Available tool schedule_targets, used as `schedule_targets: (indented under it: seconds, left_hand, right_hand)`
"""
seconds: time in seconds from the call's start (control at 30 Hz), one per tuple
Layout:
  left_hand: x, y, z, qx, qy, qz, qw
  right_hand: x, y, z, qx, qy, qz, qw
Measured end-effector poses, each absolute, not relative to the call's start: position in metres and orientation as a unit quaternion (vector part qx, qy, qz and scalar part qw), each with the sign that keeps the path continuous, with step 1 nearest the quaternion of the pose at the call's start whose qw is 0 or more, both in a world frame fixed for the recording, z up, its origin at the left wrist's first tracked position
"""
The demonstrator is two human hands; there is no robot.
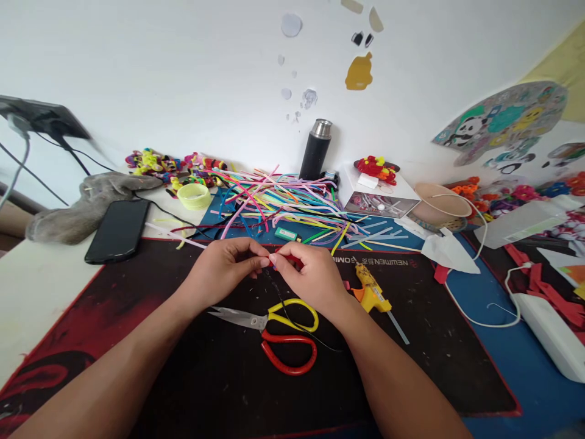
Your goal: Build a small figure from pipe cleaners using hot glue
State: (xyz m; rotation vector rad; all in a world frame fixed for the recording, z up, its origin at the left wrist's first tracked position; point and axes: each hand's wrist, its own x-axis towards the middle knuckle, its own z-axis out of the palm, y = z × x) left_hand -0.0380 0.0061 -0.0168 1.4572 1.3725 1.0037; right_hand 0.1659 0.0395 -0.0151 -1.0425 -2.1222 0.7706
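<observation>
At the centre of the frame, the left hand (223, 273) and right hand (313, 277) both pinched a small red piece (295, 261), mostly hidden by the fingers; so tight a hold could have let it slip or bend. A thin black cord (276, 291) trailed below across the handles of the scissors (256, 321), where it might have snagged if pulled. The hot-glue gun (372, 294), right of centre, risked a knock from the nearby right forearm.
</observation>
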Motion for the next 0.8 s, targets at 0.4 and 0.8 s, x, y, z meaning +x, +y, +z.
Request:
schedule_targets:
  seconds: [0.4, 0.8]
  left_hand:
    - [-0.037, 0.007, -0.018, 0.557, 0.511, 0.427, 0.496]
    - [-0.024, 0.005, -0.012, 0.505, 0.479, 0.512, 0.504]
  right_hand:
    - [0.168, 0.043, -0.011, -0.415, -0.785, 0.358, 0.289]
    - [0.160, 0.042, -0.021, -0.387, -0.636, 0.593, 0.306]
